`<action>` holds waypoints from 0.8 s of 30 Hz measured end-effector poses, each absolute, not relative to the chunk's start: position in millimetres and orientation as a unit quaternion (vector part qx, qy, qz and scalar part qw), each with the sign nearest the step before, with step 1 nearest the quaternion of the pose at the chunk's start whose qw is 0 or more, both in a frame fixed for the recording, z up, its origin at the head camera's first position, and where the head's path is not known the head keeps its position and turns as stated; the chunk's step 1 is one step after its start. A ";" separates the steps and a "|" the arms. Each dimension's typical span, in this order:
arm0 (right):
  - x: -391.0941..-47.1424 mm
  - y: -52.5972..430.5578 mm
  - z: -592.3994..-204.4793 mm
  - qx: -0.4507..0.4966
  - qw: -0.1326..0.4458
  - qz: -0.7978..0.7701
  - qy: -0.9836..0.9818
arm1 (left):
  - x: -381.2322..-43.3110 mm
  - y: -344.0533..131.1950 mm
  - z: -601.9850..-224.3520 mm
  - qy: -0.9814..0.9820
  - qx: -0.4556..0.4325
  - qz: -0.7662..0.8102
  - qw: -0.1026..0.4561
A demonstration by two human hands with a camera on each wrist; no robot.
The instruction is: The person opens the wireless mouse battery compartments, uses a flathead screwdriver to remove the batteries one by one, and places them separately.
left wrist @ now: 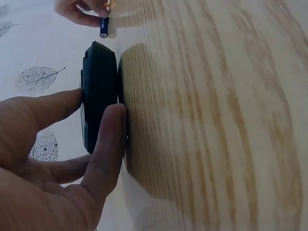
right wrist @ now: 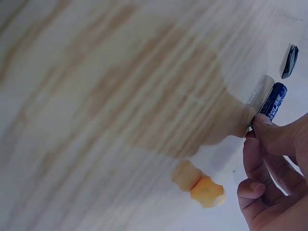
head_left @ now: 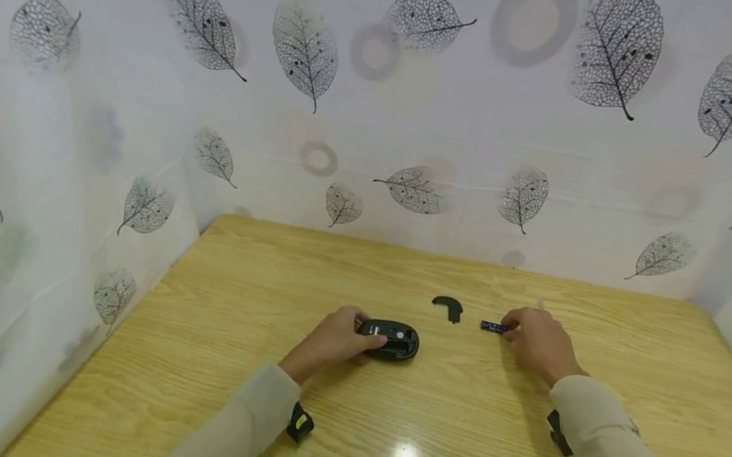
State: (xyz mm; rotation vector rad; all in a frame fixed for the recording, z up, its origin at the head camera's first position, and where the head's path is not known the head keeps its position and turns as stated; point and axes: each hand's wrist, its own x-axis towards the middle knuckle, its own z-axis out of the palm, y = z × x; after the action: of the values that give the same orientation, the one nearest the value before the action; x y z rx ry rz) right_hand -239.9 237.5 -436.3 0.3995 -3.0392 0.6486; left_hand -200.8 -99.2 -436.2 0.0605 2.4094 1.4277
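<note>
My left hand [head_left: 338, 335] grips a black computer mouse [head_left: 400, 334], thumb on its upturned underside and fingers at the far side. The mouse's battery compartment faces up, uncovered. In the left wrist view the mouse [left wrist: 100, 91] is edge-on, close to the tabletop. My right hand [head_left: 539, 342] pinches one end of a dark blue battery [head_left: 492, 327] between thumb and finger; in the right wrist view the battery [right wrist: 274, 102] has pale lettering. Between the hands lies a curved black battery cover [head_left: 449, 307], touched by neither hand.
The light wooden table [head_left: 327, 450] runs back to a pale curtain [head_left: 384, 125] with leaf prints. Past the right hand lies a small pale piece [head_left: 541, 303]; a small orange piece [right wrist: 207, 191] shows in the right wrist view. Both wrists carry black straps.
</note>
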 end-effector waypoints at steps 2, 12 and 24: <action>-240.3 237.5 -436.6 0.127 0.002 0.208 -0.970 | -200.5 -99.6 -435.9 0.859 0.023 0.485 0.161; -239.0 236.3 -435.8 0.129 0.000 0.212 -0.969 | -200.3 -102.4 -435.5 0.882 0.039 0.447 0.143; -232.4 244.4 -421.8 0.137 0.008 0.216 -0.967 | -201.0 -111.1 -431.6 0.902 0.041 0.410 0.126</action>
State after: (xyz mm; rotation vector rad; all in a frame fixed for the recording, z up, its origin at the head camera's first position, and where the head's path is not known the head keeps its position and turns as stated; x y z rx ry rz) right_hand -232.4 244.4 -421.8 0.4275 -3.0218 0.6764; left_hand -201.0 -111.1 -431.6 0.1188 2.6271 1.1947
